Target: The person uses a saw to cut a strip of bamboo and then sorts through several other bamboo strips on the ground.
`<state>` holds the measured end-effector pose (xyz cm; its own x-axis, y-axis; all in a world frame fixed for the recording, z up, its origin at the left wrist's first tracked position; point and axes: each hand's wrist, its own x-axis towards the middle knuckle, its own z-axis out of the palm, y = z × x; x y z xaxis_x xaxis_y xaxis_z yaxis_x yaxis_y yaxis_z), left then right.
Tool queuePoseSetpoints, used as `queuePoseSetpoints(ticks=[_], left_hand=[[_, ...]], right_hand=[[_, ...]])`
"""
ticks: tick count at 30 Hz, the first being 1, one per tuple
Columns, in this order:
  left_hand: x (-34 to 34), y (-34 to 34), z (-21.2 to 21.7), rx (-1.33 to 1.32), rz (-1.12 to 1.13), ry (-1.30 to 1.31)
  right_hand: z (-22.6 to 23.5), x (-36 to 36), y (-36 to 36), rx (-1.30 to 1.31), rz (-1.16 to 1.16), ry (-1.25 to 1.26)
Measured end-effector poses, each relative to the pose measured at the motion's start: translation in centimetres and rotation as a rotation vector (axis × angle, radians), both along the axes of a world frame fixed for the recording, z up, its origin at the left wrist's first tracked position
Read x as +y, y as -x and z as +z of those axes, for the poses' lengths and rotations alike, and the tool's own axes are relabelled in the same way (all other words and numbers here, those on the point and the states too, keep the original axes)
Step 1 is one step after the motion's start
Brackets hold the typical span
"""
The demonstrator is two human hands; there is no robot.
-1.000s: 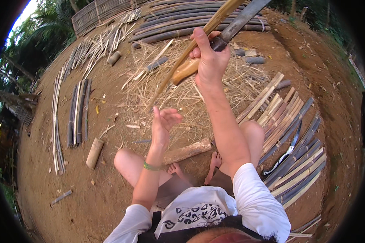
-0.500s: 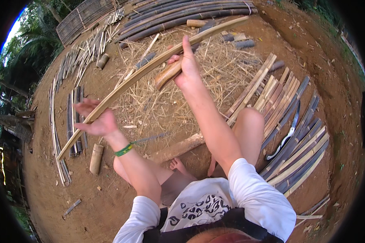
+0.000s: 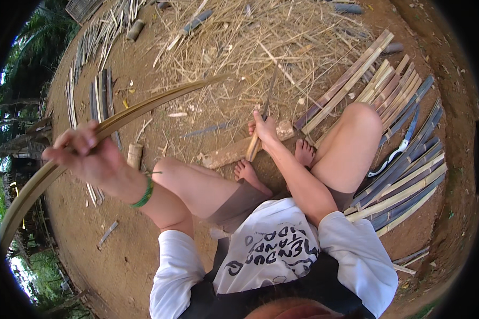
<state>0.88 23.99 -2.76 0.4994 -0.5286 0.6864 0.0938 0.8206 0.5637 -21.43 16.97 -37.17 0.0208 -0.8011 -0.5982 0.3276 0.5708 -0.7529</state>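
Bamboo work is shown from above, with the person seated on bare brown earth (image 3: 143, 255). The left hand (image 3: 85, 154) is closed in a fist around a long, curved, pale-green split bamboo strip (image 3: 143, 109), gripped roughly at its middle and held out to the left, clear of the ground; one end of the strip reaches toward a heap of dry straw-coloured bamboo shavings (image 3: 250, 48), the other sweeps down past the left edge of the view. A green wristband (image 3: 143, 192) is worn on that wrist. The right hand (image 3: 263, 129) is wrapped around the light wooden handle of a long-bladed knife (image 3: 261, 125), whose blade points up and away toward the shavings, just above a short pale wooden chopping block (image 3: 229, 154) lying in front of the bare feet (image 3: 247, 173).

For the step to be done well, it is judged that the strip should be kept firmly gripped so that its springy length does not whip, and its free ends kept away from the face. The knife is best held with the edge turned away from the feet and knees, which lie very near the blade. A stack of flat split bamboo slats, tan and dark grey (image 3: 399, 154), lies just beside the right leg, with a white-handled curved tool (image 3: 394, 154) resting on it.
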Motion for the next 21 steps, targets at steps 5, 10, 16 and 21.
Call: queuePoseSetpoints(ticks=[5,10,16,21], left_hand=[[-6.1,3.5,-7.6,-0.084,0.122,-0.235],[-6.1,5.2,-7.6,-0.043,0.185,-0.313],[-5.6,4.6,-8.2,-0.121,0.087,-0.321],[-5.9,4.5,-8.2,-0.142,0.132,-0.339]], right_hand=[[-2.4,2.2,1.0,0.474,0.227,0.177],[4.4,4.3,-0.7,0.320,0.431,0.292],[0.8,4.6,-1.7,0.494,0.353,0.559],[-0.5,3.3,-0.7,0.541,0.467,0.276]])
